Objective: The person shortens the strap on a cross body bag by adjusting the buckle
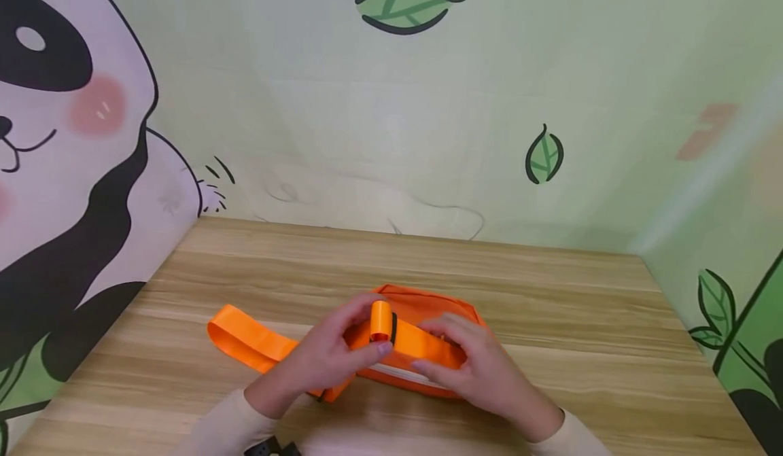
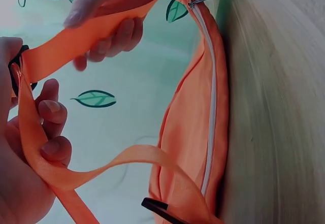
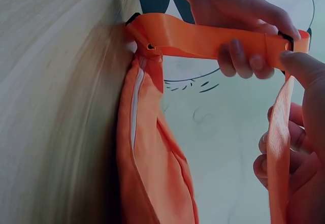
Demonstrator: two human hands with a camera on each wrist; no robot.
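An orange waist bag stands on the table behind both hands, its white zipper along the side and a metal zipper pull near one end. With thumb and fingers, my left hand pinches the orange strap at a black slider, where the webbing bulges in a short loop. My right hand grips the same strap farther right, thumb on the near face. A long strap loop extends left past the left wrist. Another black buckle shows low in the left wrist view.
The wood-grain table meets a pale green wall with a printed panda and leaves. A small black object is partly visible at the bottom edge by the left sleeve.
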